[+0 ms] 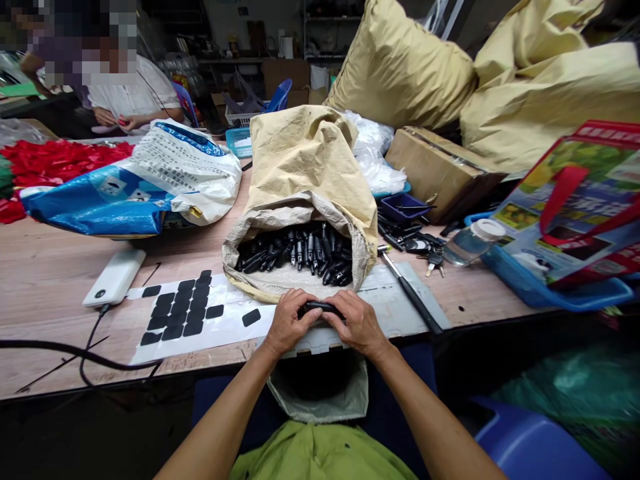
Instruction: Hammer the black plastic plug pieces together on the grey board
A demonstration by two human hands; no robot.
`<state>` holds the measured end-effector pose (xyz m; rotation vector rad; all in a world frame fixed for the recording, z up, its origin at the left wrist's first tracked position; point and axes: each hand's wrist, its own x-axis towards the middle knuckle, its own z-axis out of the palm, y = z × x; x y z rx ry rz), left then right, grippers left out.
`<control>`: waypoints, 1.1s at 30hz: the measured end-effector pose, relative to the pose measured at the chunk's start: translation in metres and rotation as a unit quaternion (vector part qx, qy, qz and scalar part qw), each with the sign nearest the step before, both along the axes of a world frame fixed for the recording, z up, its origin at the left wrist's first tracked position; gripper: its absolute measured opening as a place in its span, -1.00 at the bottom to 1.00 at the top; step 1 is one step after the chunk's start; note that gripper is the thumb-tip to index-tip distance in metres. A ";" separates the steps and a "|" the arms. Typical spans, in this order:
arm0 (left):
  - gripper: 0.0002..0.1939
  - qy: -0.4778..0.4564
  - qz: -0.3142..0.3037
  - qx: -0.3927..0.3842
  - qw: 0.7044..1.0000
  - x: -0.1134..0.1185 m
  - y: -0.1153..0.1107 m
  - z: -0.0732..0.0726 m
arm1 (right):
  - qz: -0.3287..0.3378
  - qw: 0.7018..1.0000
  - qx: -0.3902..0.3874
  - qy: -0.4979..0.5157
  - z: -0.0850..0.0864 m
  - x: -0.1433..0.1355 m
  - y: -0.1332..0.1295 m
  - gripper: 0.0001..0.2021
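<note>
Between my two hands, just over the table's front edge, lies a black cylindrical part (321, 307). My left hand (293, 321) grips its left end, with the thumb pressed along it. The right end is held by the fingers and thumb of my right hand (356, 321). Right behind my hands, a beige woven sack (305, 153) lies on its side with its mouth toward me. Many similar black parts (310, 250) fill the opening. An open pale bag (325, 400) hangs below the table edge, above my lap.
A hammer (413, 293) lies right of my hands. Left are a sheet of black stickers (183, 307), a white power bank (115, 277) and a blue-white bag (165, 177). Keys (434, 260), a jar (473, 241) and a blue tray (555, 293) stand right. A person sits at the back left.
</note>
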<state>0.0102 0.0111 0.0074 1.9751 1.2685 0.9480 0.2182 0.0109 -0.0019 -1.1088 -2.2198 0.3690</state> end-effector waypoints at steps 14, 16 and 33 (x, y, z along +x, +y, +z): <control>-0.76 0.063 -0.012 0.001 0.998 0.001 0.002 -0.007 | -0.013 0.998 0.015 -0.065 0.002 -0.003 -0.001 -0.83; -0.75 0.076 -0.011 0.005 0.997 0.002 0.002 -0.009 | -0.014 0.997 0.018 -0.069 0.002 -0.003 0.000 -0.85; -0.81 0.075 0.002 -0.014 0.997 0.004 0.004 -0.008 | -0.011 0.999 0.006 -0.053 0.004 -0.005 0.000 -0.87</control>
